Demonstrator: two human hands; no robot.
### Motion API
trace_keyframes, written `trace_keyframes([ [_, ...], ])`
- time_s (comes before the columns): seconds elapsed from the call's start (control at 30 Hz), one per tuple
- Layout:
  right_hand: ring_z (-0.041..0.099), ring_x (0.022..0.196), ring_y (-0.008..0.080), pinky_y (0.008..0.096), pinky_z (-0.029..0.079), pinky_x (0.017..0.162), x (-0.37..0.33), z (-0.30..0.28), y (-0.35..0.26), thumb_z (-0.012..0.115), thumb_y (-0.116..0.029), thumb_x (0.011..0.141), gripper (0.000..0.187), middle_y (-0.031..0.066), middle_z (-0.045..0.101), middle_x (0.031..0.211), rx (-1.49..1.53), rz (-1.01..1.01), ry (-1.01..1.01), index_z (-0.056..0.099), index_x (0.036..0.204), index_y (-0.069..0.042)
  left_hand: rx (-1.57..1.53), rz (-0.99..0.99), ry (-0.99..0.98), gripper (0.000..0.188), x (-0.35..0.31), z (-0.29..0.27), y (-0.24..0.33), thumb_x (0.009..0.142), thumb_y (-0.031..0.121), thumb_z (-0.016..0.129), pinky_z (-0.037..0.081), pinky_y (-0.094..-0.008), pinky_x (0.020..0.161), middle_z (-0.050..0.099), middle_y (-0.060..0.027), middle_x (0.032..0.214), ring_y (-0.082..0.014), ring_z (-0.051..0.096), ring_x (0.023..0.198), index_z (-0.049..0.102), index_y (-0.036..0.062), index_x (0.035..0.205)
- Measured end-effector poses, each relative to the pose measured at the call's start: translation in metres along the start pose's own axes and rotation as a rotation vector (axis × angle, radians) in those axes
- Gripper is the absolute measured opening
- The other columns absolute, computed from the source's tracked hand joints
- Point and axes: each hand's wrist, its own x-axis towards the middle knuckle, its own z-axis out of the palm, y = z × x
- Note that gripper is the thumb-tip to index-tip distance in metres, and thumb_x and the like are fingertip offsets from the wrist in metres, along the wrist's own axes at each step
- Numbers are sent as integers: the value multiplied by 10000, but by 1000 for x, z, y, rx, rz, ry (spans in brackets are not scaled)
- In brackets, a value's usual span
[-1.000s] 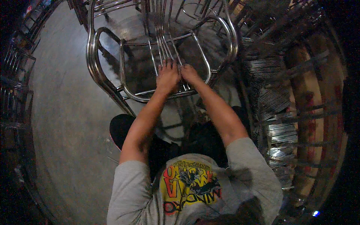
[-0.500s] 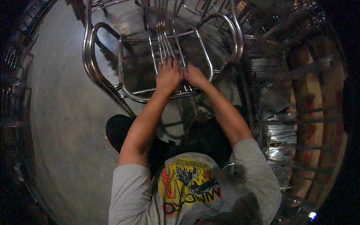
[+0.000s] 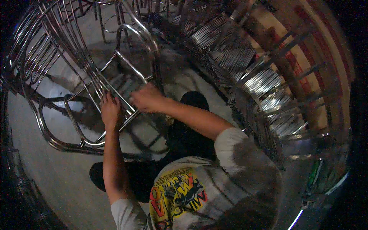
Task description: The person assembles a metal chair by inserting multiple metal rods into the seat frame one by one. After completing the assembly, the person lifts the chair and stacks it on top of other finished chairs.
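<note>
A shiny metal chair frame [image 3: 68, 111] made of bent tubes stands tilted before me, with long thin bars running through its back and seat. My left hand [image 3: 112, 109] is closed over these bars near the front of the seat, fingertips on the metal. To its right, my right hand [image 3: 147, 98] hovers by the side tube of the seat, its fingers curled in and slightly smeared by motion. Whatever those fingers may hold is too small or hidden to make out.
Stacked metal rods [image 3: 264, 82] lie in a rack to the right, beside brown cardboard [image 3: 295, 73]. More tubular metal frames [image 3: 38, 63] stand at the far left. My dark-clad knee [image 3: 195, 101] is close below my right forearm.
My view has turned right, so the chair frame now sits further left and slanted. My right hand has come away from beside the left hand; the left stays on the bars.
</note>
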Motion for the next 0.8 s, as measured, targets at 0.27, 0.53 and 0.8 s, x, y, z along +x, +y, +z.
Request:
trace_keyframes([
  [0.27, 574, 1066, 405, 466, 471, 877, -213, -48, 225, 620, -272, 844, 453, 230, 621, 1115, -101, 1167, 73, 538, 1213, -22, 65, 52, -7, 479, -4, -11, 10, 957, 300, 428, 309, -484, 1076, 445, -239, 1365, -422, 389, 1280, 439, -11, 1322],
  [0.53, 581, 991, 413, 486, 468, 851, -261, -13, 233, 560, -311, 921, 368, 255, 618, 1033, -300, 1069, 539, 620, 1053, 27, 44, 16, -75, 481, -3, -15, 13, 953, 290, 419, 278, -481, 1098, 424, -251, 1379, -408, 371, 1298, 438, -15, 1323],
  [0.8, 584, 766, 199, 349, 481, 679, -223, -195, 178, 502, -371, 959, 353, 94, 623, 865, 356, 398, 1563, 595, 979, -31, -36, 85, 38, 477, -1, 3, -8, 912, 289, 527, 351, -475, 1032, 443, -251, 1349, -410, 429, 1233, 481, 9, 1295],
])
